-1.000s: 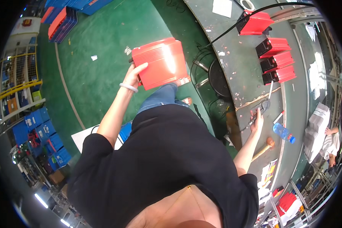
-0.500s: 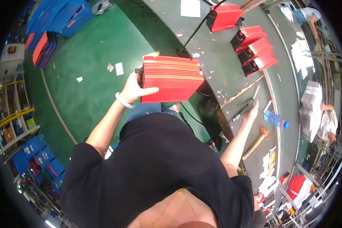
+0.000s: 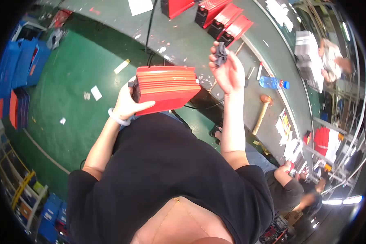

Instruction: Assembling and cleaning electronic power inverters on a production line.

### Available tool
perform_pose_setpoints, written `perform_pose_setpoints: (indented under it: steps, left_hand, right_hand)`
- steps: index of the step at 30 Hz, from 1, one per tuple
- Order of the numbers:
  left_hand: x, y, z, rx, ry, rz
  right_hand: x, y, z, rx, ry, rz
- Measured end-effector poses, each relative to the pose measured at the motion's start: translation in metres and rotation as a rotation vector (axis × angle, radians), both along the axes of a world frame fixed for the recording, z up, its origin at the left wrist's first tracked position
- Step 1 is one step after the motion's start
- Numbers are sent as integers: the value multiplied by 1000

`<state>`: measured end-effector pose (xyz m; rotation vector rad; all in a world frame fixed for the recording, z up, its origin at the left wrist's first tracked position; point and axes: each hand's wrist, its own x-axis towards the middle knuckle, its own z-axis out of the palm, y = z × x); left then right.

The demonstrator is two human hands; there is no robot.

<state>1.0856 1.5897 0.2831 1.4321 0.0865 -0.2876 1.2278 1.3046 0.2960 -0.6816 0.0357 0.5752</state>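
Note:
In front of my waist, my left hand [image 3: 128, 101] grips a red ribbed metal case [image 3: 166, 91] by its black left end. The thumb lies across its front, and the other fingers are partly hidden behind it. A white band circles that wrist. My right hand [image 3: 227, 73] is raised over the workbench, palm up, right of the case and apart from it. A crumpled dark grey cloth [image 3: 220, 55] is held in its curled fingers. Several similar red cases [image 3: 225, 24] with black ends stand beyond that hand on the green bench [image 3: 179, 40].
On the bench to the right are a mallet [image 3: 261, 116], a clear blue-capped bottle [image 3: 272, 83] and a red-tipped marker [image 3: 259, 70]. Blue bins [image 3: 24, 65] stand at the far left. Co-workers [image 3: 331, 61] are at the right, and another person [image 3: 290, 189] is near my right elbow.
My right hand has lifted off the bench and swung up and inward with the grey cloth. The view has turned right, and the left hand still holds the red case.

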Motion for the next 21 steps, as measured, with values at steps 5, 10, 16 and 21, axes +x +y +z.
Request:
perform_pose_setpoints:
  steps: [5, 10, 16, 21]
  left_hand:
    - [22, 1, 0, -44, 14, -78]
    - [51, 5, -21, -2, -9, -220]
    - [80, -9, -23, -54, -52, -337]
    - [105, -18, -35, -33, 12, -487]
  right_hand:
    - [-18, 0, 7, -304, -138, -147]
    - [-32, 3, 18, -415, 42, -415]
    - [-64, -8, -5, -129, 90, -555]
    - [-94, -51, 8, -240, -349, -636]
